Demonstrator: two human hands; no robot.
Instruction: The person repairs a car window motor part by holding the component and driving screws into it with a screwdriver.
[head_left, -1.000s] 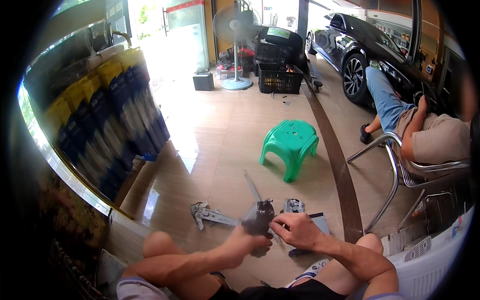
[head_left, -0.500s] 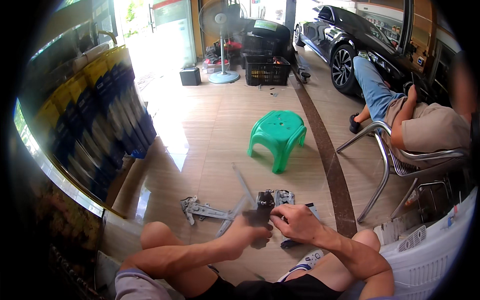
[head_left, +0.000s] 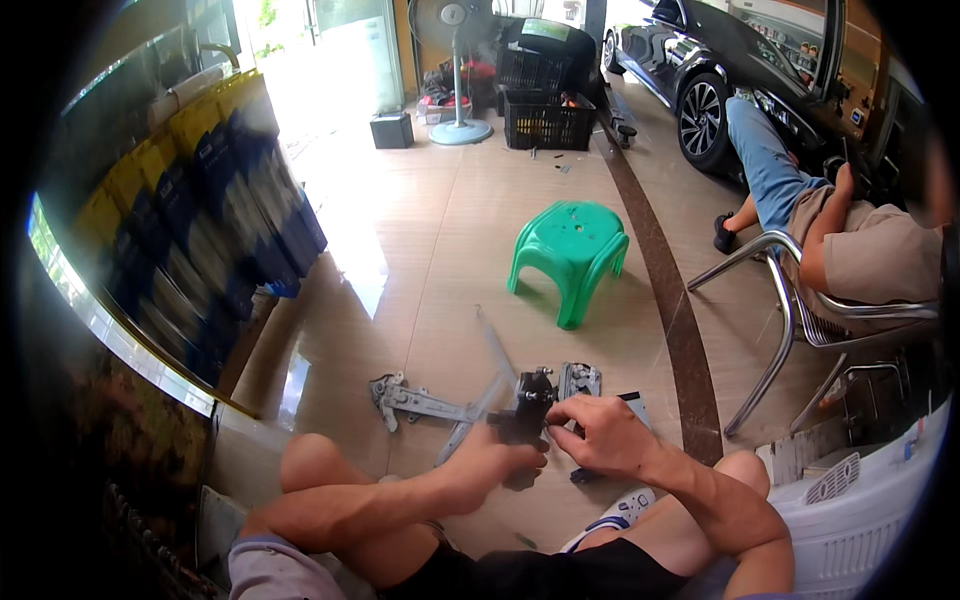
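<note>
My left hand [head_left: 482, 468] is wrapped round a black part [head_left: 534, 392] that looks like a small motor, held upright above the floor between my knees. Bright metal bits show at its top. Close against its right side is my right hand [head_left: 610, 434], thumb and forefinger pinched together; whatever lies between those fingertips is too small to make out. Under and beyond the hands, a scissor-armed metal window regulator [head_left: 425, 402] lies on the tiles, partly covered by my left hand. A silvery metal bracket [head_left: 580, 377] sits just past my right fingers.
A green plastic stool [head_left: 570, 245] stands ahead. On the right, a person in a metal-framed chair [head_left: 785, 300] sits near a black car [head_left: 690, 60]. Hanging packages [head_left: 215, 190] line the left. A fan [head_left: 457, 80] and black crate [head_left: 548, 120] stand farther back.
The view has tipped slightly down and left, so the surroundings sit higher and farther right. Both hands keep nearly the same hold at the black motor-like part.
</note>
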